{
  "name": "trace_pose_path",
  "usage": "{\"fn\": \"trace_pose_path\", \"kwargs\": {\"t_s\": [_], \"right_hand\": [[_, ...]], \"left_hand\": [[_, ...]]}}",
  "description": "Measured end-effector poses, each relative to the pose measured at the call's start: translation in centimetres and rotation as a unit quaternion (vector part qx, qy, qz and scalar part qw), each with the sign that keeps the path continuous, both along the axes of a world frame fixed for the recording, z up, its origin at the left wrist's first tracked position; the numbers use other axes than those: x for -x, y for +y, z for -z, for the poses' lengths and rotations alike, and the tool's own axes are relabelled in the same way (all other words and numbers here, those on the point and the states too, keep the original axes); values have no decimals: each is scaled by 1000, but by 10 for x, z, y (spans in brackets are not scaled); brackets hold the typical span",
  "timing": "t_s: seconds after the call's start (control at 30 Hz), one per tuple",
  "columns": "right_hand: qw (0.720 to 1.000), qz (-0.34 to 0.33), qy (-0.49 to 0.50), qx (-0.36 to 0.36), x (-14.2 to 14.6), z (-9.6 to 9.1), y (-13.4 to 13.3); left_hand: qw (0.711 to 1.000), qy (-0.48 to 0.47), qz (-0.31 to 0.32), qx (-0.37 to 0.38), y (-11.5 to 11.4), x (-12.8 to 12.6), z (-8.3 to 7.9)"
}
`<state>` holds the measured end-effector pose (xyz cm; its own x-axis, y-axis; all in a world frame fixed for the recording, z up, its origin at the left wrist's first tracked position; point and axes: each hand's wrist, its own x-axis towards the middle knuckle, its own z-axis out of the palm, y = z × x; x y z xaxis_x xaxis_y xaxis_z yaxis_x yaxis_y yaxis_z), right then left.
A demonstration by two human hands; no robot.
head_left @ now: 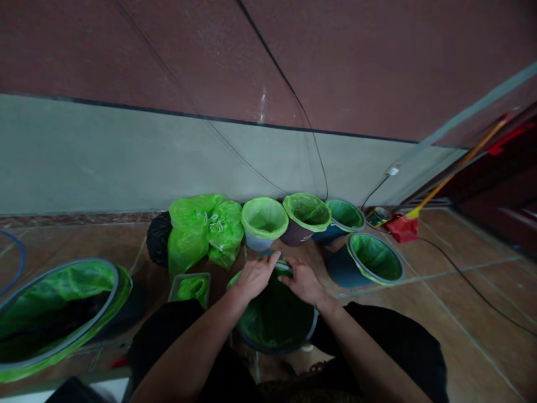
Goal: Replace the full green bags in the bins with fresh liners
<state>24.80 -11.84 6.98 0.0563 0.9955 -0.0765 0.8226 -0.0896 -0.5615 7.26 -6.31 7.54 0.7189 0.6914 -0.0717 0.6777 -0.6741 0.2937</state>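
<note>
Seemingly fitting thin green plastic liner [260, 324] to dark round plastic bin [314, 324] below fingers [274, 259], with right hand [305, 282] clamped on far rim beside left hand [255, 278] in unclear grip, probably calling for tucking next.

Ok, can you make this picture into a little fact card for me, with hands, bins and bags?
Left hand: at the far rim of a dark round bin lined with green plastic
Right hand: at that same rim
Bags: two bright-green plastic bags, with a black plastic bag beside them
Near the wall: white round bin, brown round bin, blue round bin, all green-lined
</note>
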Motion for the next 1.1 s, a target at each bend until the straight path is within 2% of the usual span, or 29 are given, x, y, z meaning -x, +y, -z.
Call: {"fn": "trace_pose_path", "kwargs": {"t_s": [0.07, 0.13, 0.3, 0.43, 0.57, 0.67, 0.83, 0.93, 1.0, 1.03, 1.1], "right_hand": [[996, -18, -78, -25, 5, -1, -1], [995, -17, -87, -55, 4, 1, -3], [990, 65, 18, -126, -9, 9, -16], [971, 148, 86, -167, -16, 17, -32], [944, 229, 136, -197, -18, 32, -47], [927, 254, 205, -184, -18, 34, -49], [902, 238, 353, -68, -13, 7, -27], [846, 240, 476, 18, -13, 0, -15], [812, 247, 528, 34, -16, 5, -12], [806, 253, 534, 29, -19, 9, -12], [814, 267, 516, 10, -24, 19, -13]], "left_hand": [[1000, -14, -5, 7, 0, -2, -2], [999, -38, -11, 30, 3, -1, -2], [994, -77, -40, 63, 21, 18, 0], [988, -36, -119, 94, 34, 35, 3], [972, -17, -208, 105, 34, 38, 5], [975, -46, -212, 41, 29, 32, 8], [987, -101, -120, -41, 17, 20, 12], [988, -107, -105, -42, 13, 17, 11], [986, -121, -113, -25, 12, 16, 9], [984, -131, -116, -12, 13, 16, 8], [982, -148, -113, 15, 13, 14, 7]]}}
